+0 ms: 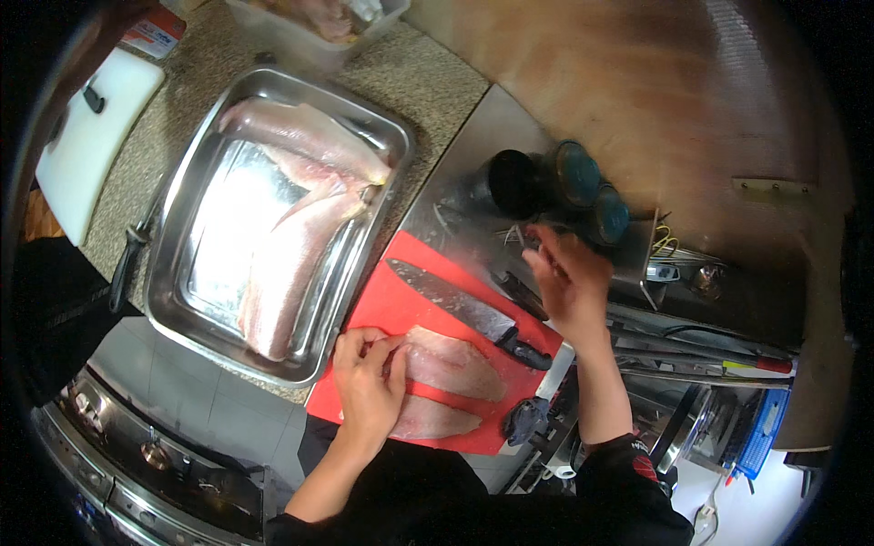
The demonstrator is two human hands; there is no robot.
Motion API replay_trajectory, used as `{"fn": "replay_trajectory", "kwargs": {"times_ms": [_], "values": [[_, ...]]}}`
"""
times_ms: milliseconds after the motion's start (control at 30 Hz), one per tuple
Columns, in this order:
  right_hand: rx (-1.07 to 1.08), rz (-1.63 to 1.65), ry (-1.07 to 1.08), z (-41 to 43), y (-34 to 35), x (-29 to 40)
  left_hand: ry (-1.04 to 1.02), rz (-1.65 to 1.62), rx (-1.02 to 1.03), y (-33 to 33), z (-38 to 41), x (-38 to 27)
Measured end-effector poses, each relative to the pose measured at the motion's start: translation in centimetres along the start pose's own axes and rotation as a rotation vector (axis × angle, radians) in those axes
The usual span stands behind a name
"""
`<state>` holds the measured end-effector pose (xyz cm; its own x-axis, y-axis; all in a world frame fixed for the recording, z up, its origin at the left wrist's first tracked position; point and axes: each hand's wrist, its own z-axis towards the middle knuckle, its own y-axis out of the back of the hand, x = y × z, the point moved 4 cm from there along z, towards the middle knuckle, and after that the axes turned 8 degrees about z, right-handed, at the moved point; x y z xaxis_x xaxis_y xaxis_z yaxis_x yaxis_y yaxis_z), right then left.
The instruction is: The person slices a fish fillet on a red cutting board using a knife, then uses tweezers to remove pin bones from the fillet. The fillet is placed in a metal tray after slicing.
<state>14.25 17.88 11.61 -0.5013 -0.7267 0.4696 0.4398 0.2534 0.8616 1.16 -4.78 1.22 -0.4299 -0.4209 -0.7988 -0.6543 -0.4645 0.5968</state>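
My left hand [372,372] rests on the left part of a red cutting board [382,293], its fingertips touching the end of a fish fillet [454,365]. A second fillet [437,418] lies on the board nearer my body. Beyond them lies a chef's knife [464,304] with a black handle, its flat side down. My right hand [570,273] is raised past the board, by dark containers, fingers bent; a small thing may be at its fingertips, too blurred to tell. A steel tray [157,273] on the left holds large fish fillets [280,273].
A dark crumpled cloth or bag [526,421] sits on the board's right corner. Round dark containers [577,174] stand beyond the board. A honing steel or similar tool [130,263] lies left of the tray, near a white cutting board [102,143]. A plastic tub [321,34] stands behind.
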Motion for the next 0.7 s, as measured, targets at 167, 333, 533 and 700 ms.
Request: {"fn": "replay_trajectory", "kwargs": {"times_ms": [167,333,533,700], "values": [[-0.051,-0.258,-0.046,3.0,-0.1,-4.9,-0.054,0.055,0.008,-0.1,-0.3,-0.6],[0.098,-0.282,-0.07,3.6,-0.4,-5.7,-0.147,0.166,-0.024,0.7,-0.8,-0.5],[0.186,-0.263,-0.104,3.6,-1.2,-7.5,-0.127,0.138,-0.009,0.5,-0.9,-0.4],[0.154,-0.193,-0.154,2.5,-0.8,-6.7,-0.127,0.146,-0.003,0.6,-1.1,-0.4]]}}
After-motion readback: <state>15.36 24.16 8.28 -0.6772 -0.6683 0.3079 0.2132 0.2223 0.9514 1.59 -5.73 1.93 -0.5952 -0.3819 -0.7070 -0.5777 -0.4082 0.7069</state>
